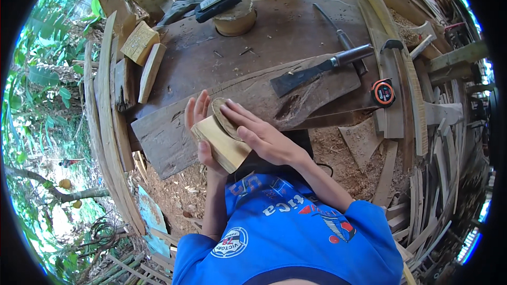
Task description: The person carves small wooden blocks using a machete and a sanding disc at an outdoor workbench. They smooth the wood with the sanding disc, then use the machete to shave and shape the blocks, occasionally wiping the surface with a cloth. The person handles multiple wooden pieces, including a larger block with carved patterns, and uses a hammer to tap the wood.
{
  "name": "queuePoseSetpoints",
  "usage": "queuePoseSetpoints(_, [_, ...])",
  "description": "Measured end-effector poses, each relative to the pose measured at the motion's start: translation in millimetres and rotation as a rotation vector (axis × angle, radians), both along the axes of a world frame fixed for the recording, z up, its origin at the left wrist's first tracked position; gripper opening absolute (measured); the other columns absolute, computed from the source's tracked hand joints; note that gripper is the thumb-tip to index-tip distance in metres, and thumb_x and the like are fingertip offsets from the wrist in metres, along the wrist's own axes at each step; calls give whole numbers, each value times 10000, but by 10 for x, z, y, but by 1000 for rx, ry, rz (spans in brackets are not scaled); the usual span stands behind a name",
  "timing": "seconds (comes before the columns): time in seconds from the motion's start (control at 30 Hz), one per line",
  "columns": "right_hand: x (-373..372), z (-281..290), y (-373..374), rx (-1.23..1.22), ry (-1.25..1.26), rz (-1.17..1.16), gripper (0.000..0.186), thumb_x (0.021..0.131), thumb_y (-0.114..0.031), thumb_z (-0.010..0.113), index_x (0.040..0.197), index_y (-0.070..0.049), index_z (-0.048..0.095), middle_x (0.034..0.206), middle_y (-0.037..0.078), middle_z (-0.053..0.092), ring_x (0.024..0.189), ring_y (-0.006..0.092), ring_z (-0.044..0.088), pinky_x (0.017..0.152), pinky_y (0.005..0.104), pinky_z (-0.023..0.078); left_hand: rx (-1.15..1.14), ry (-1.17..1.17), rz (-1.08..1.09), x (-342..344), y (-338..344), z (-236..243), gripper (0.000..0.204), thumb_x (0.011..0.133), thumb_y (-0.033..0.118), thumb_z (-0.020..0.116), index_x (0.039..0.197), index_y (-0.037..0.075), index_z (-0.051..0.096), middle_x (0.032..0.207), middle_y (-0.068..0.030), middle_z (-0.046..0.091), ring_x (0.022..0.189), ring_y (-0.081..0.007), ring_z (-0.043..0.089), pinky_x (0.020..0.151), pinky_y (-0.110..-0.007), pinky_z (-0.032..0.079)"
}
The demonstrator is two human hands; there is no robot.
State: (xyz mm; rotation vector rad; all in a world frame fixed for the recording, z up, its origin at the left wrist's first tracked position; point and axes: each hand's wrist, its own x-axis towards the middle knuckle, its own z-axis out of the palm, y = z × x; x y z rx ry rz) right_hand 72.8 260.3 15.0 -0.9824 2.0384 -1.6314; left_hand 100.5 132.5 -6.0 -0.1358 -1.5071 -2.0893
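Observation:
A pale yellowish wooden block (224, 148) with a curved top edge is held in front of my body, over the near edge of the bench. Supporting it from the left, my left hand (210, 162) has its thumb on the near face and its fingers up behind. My right hand (266, 137) presses a flat, rounded brown piece (222, 112) against the block's upper side. Whether that piece is sandpaper or thin wood, I cannot tell. Just beyond both hands lies a rough grey plank (169, 132), with a wide dark-bladed chisel (306, 78) resting on its right part.
A thin pointed tool (332, 24) lies behind the chisel on the brown bench (296, 26). An orange-and-black tape measure (383, 93) sits at the right. At the back, a black device (217, 4) rests on a round wooden block (236, 22). Offcuts (152, 73) line the left edge.

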Motion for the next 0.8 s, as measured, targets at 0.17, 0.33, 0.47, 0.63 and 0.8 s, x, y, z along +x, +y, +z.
queuePoseSetpoints(0.17, [98,155,-10,-66,85,41,625,891,-447,430,1366,-53,326,1421,225,247,1326,358,228,1080,393,205,9,-270,131,-80,63,75,739,814,490,432,1368,56,206,1349,-281,286,1218,-368,375,1016,-471,325])
queuePoseSetpoints(0.33, [73,53,-2,1,30,-45,643,883,-462,441,1355,-37,337,1400,231,289,1315,352,258,1077,393,216,84,-157,59,25,108,56,764,809,541,398,1352,40,204,1322,-244,344,1212,-339,373,1027,-448,283])
queuePoseSetpoints(0.47, [7,38,33,-20,59,-2,647,890,-474,415,1344,-18,346,1397,219,302,1313,346,264,1073,395,223,106,-154,22,42,90,15,751,807,534,410,1344,46,219,1327,-240,337,1208,-327,376,1029,-433,287])
queuePoseSetpoints(0.63, [69,277,69,-144,143,69,554,902,-369,445,1318,-8,383,1357,235,359,1289,335,320,1051,367,271,-20,-252,99,8,75,27,739,813,515,398,1336,23,221,1325,-236,345,1216,-309,380,1025,-412,303])
queuePoseSetpoints(0.8, [-46,-18,138,-58,-19,-22,548,904,-374,423,1279,25,424,1315,238,418,1271,339,357,1034,366,291,103,-15,-61,35,62,-23,594,895,409,348,1332,25,226,1289,-228,397,1196,-304,402,1017,-435,313])
